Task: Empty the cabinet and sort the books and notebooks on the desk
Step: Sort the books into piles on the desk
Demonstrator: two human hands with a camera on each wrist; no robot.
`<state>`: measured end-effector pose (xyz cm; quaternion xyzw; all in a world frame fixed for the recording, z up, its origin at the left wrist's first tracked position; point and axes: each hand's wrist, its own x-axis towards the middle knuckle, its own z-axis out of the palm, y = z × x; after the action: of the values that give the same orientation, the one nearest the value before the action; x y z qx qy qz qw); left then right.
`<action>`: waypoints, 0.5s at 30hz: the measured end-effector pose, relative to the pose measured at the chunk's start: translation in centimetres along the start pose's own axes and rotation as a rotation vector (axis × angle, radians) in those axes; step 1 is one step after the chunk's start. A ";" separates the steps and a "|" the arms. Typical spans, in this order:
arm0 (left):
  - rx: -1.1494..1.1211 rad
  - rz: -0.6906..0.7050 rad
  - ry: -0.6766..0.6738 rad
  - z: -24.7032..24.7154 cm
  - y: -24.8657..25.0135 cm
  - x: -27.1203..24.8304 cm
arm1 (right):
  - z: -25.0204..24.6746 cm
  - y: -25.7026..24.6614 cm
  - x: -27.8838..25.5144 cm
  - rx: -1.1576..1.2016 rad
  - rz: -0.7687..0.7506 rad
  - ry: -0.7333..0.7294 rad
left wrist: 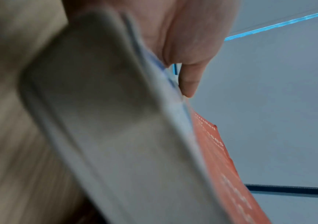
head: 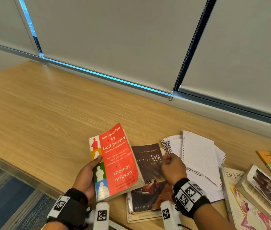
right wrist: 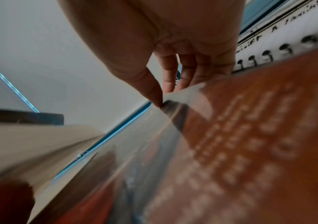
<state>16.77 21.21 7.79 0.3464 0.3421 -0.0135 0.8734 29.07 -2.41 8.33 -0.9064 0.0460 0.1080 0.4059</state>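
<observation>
Wooden surface lies bare to the left of and behind the red paperback, all the way to the window blinds. To the right of the red paperback the way is crowded: a dark novel, open spiral notebooks, then overlapping books to the surface's right end.

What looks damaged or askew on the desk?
The red paperback in the left hand has a creased, worn cover. Right of the dark paperback, the spiral notebooks lie open, overlapping crookedly with loose pages.
</observation>
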 end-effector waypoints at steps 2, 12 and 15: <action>-0.003 -0.017 -0.007 1.5 -0.4 0.7 | -0.1 0.5 0.0 -0.014 -0.004 0.015; 0.231 0.076 -0.025 4.4 -1.5 1.3 | -0.6 1.7 -0.4 -0.001 -0.005 -0.011; 0.325 0.148 -0.025 5.5 -1.6 0.6 | -1.5 0.4 -1.8 0.069 -0.110 -0.026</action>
<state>19.99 16.74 9.36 0.5071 0.2979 -0.0088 0.8087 27.49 -3.85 9.44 -0.8915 -0.0055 0.0956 0.4427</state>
